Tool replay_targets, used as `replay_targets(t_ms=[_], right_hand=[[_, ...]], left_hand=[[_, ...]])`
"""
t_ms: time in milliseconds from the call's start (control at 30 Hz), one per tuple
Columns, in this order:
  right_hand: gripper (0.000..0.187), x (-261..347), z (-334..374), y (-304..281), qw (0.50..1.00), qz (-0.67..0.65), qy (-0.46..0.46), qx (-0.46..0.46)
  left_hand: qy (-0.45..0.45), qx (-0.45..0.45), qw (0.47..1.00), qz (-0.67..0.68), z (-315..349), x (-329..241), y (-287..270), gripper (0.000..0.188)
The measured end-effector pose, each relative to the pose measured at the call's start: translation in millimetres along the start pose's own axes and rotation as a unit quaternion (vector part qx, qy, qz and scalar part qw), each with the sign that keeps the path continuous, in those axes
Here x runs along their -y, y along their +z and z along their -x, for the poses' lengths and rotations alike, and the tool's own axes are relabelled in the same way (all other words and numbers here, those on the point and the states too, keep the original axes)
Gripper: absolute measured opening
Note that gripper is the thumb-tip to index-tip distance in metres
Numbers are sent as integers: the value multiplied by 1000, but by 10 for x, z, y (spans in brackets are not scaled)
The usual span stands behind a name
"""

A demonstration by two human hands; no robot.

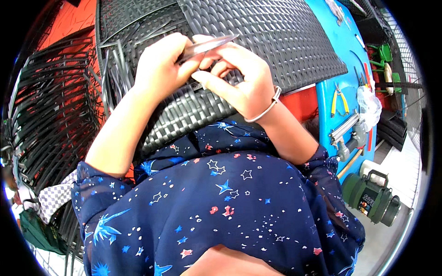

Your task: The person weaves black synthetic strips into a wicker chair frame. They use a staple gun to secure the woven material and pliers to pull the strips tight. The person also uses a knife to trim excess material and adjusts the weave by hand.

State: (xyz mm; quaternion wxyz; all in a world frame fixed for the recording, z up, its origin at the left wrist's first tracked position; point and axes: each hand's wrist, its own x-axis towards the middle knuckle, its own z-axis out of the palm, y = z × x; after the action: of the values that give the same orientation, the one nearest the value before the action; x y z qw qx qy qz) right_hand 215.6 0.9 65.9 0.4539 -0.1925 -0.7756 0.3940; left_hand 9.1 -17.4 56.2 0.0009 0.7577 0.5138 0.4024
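Both my hands meet over a black woven plastic-rattan piece [189, 112]. My left hand [161, 64] is closed on a shiny, flat, tapering strip [212, 45], whose pointed end reaches right across my other hand's fingers. I cannot tell whether it is a rattan strip or a blade. Beside it, my right hand [248, 76] has its fingers curled and its thumb toward the left hand. What those fingers grip, if anything, is hidden. Loose strip ends [119, 69] stick up left of my left hand. A larger dark woven panel [276, 39] lies beyond the hands.
On the blue table [327, 103] at right lie yellow-handled pliers [340, 102], a metal tool [345, 133] and a clear plastic bag [368, 108]. A green canister [372, 198] stands lower right. Many black strips [55, 101] hang at left against a red surface [69, 20].
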Motion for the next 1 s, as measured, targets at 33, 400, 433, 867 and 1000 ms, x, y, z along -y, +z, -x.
replay_targets(t_ms=[33,400,433,867,1000], right_hand=[[37,11,-20,17,999,18,-39,0],[16,54,226,-1260,916,-176,-30,-358],[16,19,339,-1547,902,-141,-6,-409],[17,-765,2067,-3526,753,178,247,-583],[33,-977,2575,-3954,750,111,382,-529]], left_hand=[[55,-3,998,-5,14,-83,-36,26],[50,136,985,97,1,-254,-611,19],[52,186,978,81,39,-219,-645,18],[34,288,956,44,298,128,-412,20],[80,245,966,-10,298,93,-458,18]])
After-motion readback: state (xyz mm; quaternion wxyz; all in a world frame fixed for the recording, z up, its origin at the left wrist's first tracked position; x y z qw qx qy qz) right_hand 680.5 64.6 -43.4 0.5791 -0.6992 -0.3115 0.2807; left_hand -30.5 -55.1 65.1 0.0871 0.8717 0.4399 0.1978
